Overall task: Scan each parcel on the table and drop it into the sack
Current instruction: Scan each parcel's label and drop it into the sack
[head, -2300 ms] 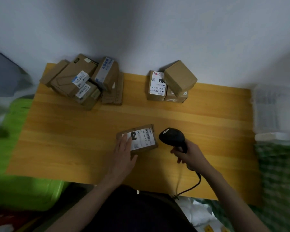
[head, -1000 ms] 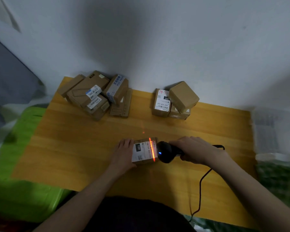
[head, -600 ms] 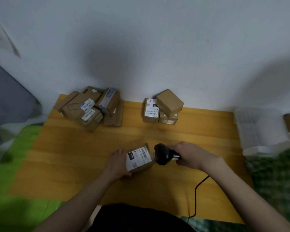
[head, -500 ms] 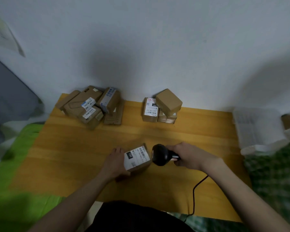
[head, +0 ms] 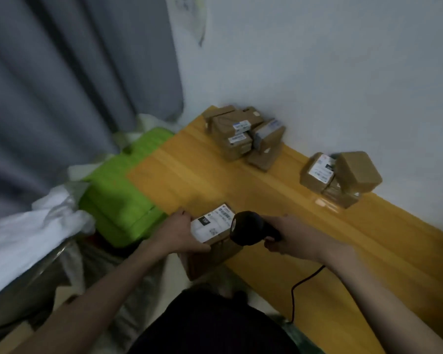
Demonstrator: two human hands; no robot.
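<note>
Lifted off the table (head: 304, 251) since half a second ago and carried to its left near corner: labelled parcel (head: 214, 235), now past the edge. Gripped by the left hand (head: 179, 235), thumb curled over the label. Just beside it, black scanner (head: 251, 228) clasped in the right hand (head: 295, 237). Stacked along the far edge, two parcel piles (head: 243, 135). Left of the table, green crate (head: 120, 185) and white sack (head: 34, 236)

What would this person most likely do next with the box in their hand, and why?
Probably carry the labelled parcel further left and let it go over the white sack. The left hand grips it at the table's near edge, partly off the wood, while the right hand holds the scanner beside its label with no scan line showing.
</note>
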